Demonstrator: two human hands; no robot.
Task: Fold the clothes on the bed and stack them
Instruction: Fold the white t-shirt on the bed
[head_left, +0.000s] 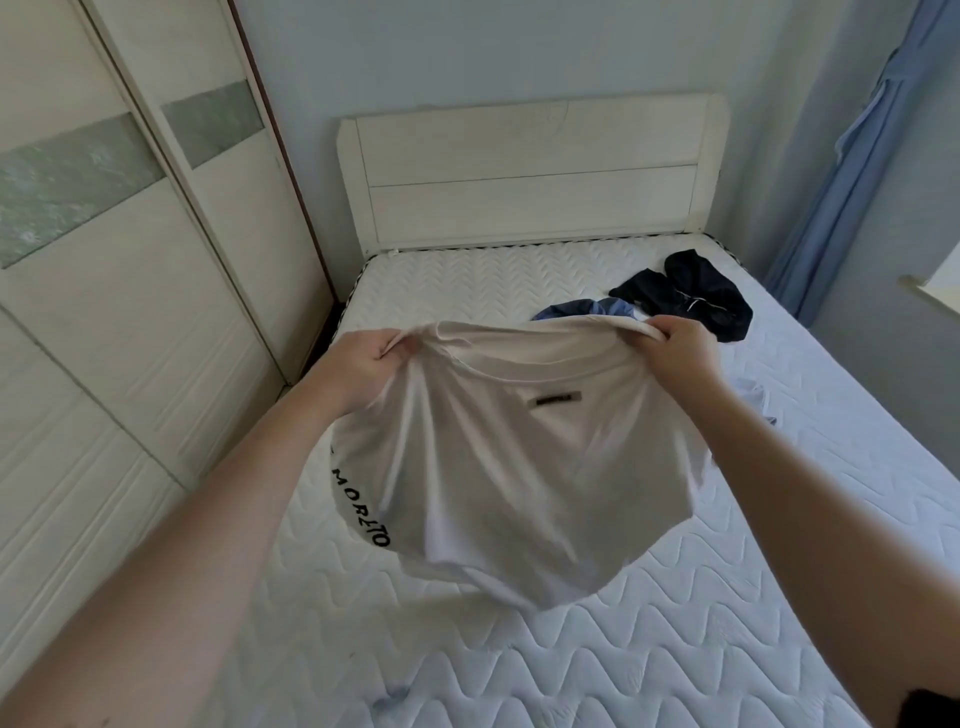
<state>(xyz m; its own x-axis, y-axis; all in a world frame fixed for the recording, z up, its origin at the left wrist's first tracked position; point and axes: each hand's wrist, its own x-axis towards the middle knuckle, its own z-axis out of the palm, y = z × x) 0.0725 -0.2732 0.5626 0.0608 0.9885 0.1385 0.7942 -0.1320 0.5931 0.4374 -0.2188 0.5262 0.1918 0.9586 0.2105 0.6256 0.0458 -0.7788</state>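
**Now held up by both hands: the white T-shirt, ready to be laid flat**

Both grips are closed on cloth. The left hand (363, 358) pinches one end of the top edge of the white T-shirt (509, 467), and the right hand (675, 348) pinches the other end, fingers curled over the bunched fabric. The shirt hangs between them above the bed (675, 623), its lower part sagging and creased, a small dark label near the neckline and black lettering along its left edge.

Beyond it, near the headboard (530, 171), a dark garment (696, 296) and a blue garment (576, 309) lie unfolded on the mattress.

The step in hand looks like spreading the first piece. Next, the shirt probably needs lowering flat onto the bed and smoothing before any fold; no stack is visible yet.
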